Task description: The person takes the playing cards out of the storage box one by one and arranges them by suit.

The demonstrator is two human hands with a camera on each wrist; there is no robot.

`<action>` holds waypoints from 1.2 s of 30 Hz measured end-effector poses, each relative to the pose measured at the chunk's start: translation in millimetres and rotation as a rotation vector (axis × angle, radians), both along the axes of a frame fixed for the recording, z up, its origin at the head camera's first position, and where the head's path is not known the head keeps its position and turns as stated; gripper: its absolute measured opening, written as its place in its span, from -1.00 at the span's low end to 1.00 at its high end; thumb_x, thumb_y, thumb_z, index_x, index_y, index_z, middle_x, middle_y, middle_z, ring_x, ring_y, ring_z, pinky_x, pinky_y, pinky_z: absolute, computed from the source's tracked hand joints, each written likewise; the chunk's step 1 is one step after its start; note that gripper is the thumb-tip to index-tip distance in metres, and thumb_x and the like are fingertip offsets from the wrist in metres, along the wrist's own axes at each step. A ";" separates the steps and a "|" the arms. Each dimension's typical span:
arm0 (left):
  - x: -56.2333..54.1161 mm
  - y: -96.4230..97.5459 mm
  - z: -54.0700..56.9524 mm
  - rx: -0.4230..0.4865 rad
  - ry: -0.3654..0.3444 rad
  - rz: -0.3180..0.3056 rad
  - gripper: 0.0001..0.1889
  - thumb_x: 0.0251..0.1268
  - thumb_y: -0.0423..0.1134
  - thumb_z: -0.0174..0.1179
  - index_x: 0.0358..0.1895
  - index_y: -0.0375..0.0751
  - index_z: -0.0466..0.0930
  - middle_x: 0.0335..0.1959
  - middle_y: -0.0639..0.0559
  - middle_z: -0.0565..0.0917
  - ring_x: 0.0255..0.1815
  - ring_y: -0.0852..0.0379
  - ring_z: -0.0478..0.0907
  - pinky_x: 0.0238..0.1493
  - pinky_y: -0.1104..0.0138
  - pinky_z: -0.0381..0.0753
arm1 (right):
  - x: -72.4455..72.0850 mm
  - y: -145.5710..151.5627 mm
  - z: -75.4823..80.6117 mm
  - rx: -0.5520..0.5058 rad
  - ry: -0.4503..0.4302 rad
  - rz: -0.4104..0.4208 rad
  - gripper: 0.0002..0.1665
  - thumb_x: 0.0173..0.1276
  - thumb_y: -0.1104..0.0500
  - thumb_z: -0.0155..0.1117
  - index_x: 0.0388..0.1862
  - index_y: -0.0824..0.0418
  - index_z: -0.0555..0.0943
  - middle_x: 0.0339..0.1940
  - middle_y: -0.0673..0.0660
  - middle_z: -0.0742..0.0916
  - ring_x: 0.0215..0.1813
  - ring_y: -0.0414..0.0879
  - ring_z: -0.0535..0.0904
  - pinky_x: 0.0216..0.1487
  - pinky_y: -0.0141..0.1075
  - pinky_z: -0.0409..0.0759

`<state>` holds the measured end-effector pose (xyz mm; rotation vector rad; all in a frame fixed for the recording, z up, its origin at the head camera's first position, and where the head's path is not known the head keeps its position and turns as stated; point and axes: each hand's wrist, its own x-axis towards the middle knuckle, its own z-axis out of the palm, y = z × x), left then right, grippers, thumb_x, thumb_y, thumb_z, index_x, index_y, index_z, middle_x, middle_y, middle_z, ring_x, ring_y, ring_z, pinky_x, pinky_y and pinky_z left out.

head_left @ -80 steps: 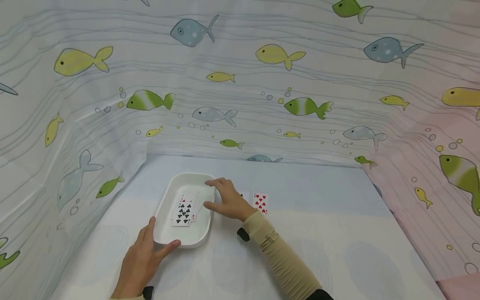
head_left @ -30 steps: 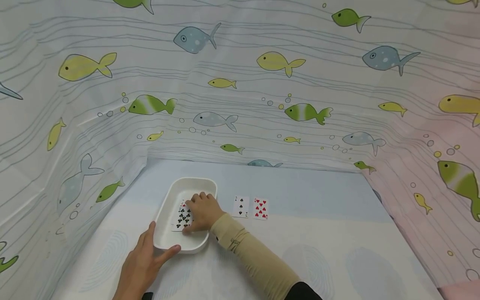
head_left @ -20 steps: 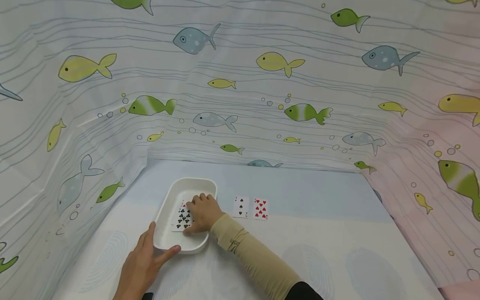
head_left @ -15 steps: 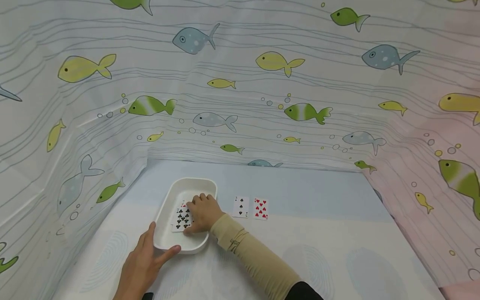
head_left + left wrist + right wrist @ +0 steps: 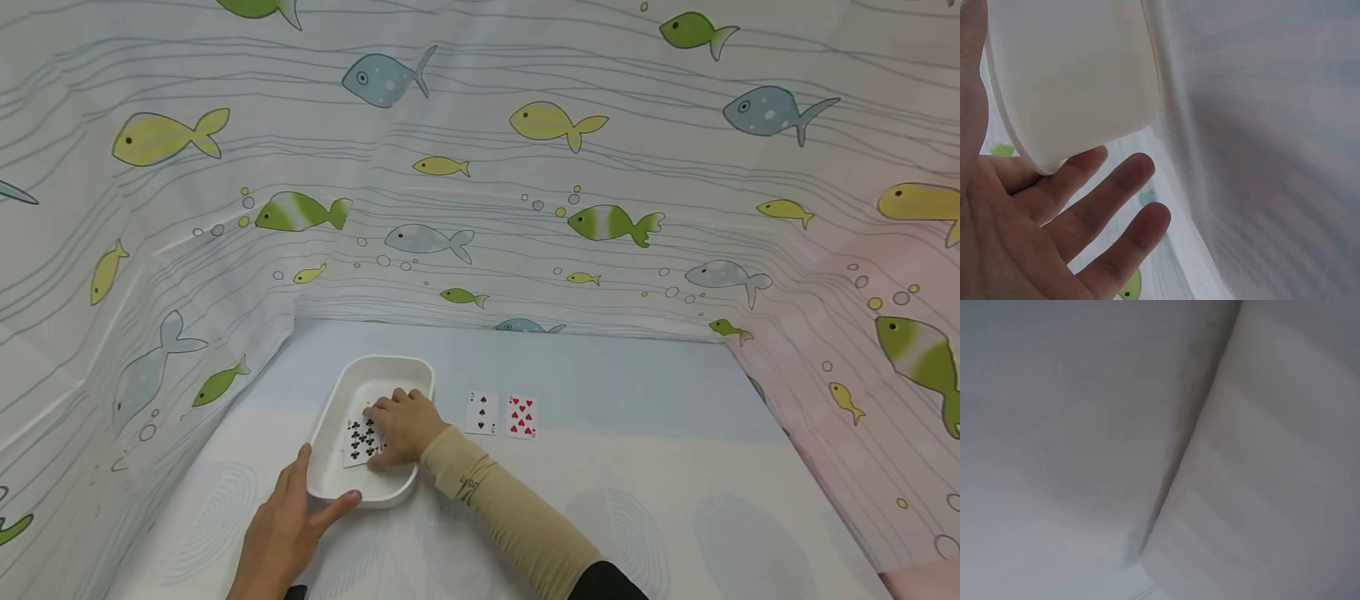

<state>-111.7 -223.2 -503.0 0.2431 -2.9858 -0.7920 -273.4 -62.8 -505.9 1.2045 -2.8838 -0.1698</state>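
Note:
A white tray (image 5: pixel 386 361) stands on the left part of the table with playing cards in it. My right hand (image 5: pixel 408 429) reaches into it and pinches a club card (image 5: pixel 360 443), thumb at the near edge and fingers at the far edge; the hand covers the card's right side. Around the tray's near-left corner lies my left hand (image 5: pixel 281 525), thumb on the near side and forefinger along the left side. In the left wrist view, the other fingers of that hand (image 5: pixel 1010 231) stretch out beneath the tray corner (image 5: pixel 1079 75). The right wrist view hides the right hand.
To the tray's right, a spade card (image 5: pixel 482 414) and a heart card (image 5: pixel 522 417) lie face up side by side. A pale patterned cloth covers the table (image 5: pixel 637 450). Fish-printed sheets (image 5: pixel 495 200) rise at the back and both sides.
My right hand has come from above the tray's right rim down onto the cards. The club card has lately turned a little and shifted left under its fingers. The left hand stays on the tray.

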 end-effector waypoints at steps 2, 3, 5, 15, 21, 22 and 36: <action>0.4 0.0 -0.1 0.002 0.005 0.003 0.25 0.19 0.46 0.21 0.62 -0.36 -0.18 0.46 -0.41 0.22 0.30 -0.53 0.36 0.20 -0.29 0.38 | 0.0 -0.2 0.6 0.003 0.000 -0.002 0.01 0.10 -0.57 0.29 0.51 -0.26 0.38 0.36 -0.21 0.55 0.28 -0.22 0.42 0.33 -0.25 0.37; 0.6 0.0 -0.1 0.005 0.002 0.004 0.25 0.18 0.46 0.21 0.62 -0.36 -0.18 0.47 -0.41 0.22 0.30 -0.53 0.36 0.21 -0.29 0.38 | 0.0 -0.2 0.8 0.005 0.001 -0.002 0.01 0.10 -0.57 0.29 0.50 -0.25 0.39 0.35 -0.20 0.55 0.28 -0.21 0.43 0.33 -0.25 0.38; 0.4 0.0 -0.1 0.007 -0.006 0.006 0.26 0.18 0.47 0.21 0.62 -0.36 -0.19 0.47 -0.40 0.21 0.31 -0.52 0.36 0.22 -0.29 0.38 | 0.0 -0.2 0.8 0.009 0.002 0.001 0.00 0.11 -0.57 0.28 0.50 -0.24 0.40 0.34 -0.19 0.56 0.27 -0.21 0.43 0.33 -0.24 0.39; 0.9 -0.5 -1.1 0.006 0.003 0.006 0.25 0.18 0.46 0.21 0.62 -0.36 -0.18 0.47 -0.41 0.22 0.30 -0.54 0.36 0.20 -0.30 0.39 | 0.4 1.6 0.4 0.013 0.004 0.007 0.00 0.07 -0.58 0.29 0.43 -0.17 0.47 0.19 -0.13 0.59 0.14 -0.22 0.45 0.25 -0.28 0.43; 0.2 -0.3 -2.0 0.001 0.028 0.008 0.24 0.18 0.48 0.20 0.62 -0.35 -0.16 0.46 -0.42 0.23 0.29 -0.54 0.37 0.18 -0.30 0.40 | -0.7 0.3 2.2 0.032 -0.008 -0.008 0.01 0.02 -0.61 0.30 0.38 -0.15 0.51 0.16 -0.11 0.57 0.12 -0.21 0.45 0.22 -0.29 0.43; 0.2 -0.3 -1.9 0.003 0.026 0.008 0.24 0.18 0.48 0.20 0.62 -0.35 -0.16 0.46 -0.42 0.22 0.29 -0.54 0.37 0.18 -0.30 0.40 | -1.0 -0.1 2.3 0.033 -0.011 -0.011 0.01 0.01 -0.61 0.30 0.38 -0.15 0.51 0.16 -0.11 0.57 0.13 -0.20 0.45 0.22 -0.29 0.44; -1.9 -1.5 0.2 0.027 -0.027 0.009 0.27 0.16 0.49 0.20 0.63 -0.32 -0.23 0.50 -0.40 0.17 0.32 -0.53 0.34 0.22 -0.30 0.36 | 1.6 -4.6 12.6 0.056 -0.073 -0.089 0.08 -0.06 -0.62 0.38 0.41 -0.17 0.46 0.13 -0.04 0.56 0.10 -0.19 0.45 0.17 -0.30 0.48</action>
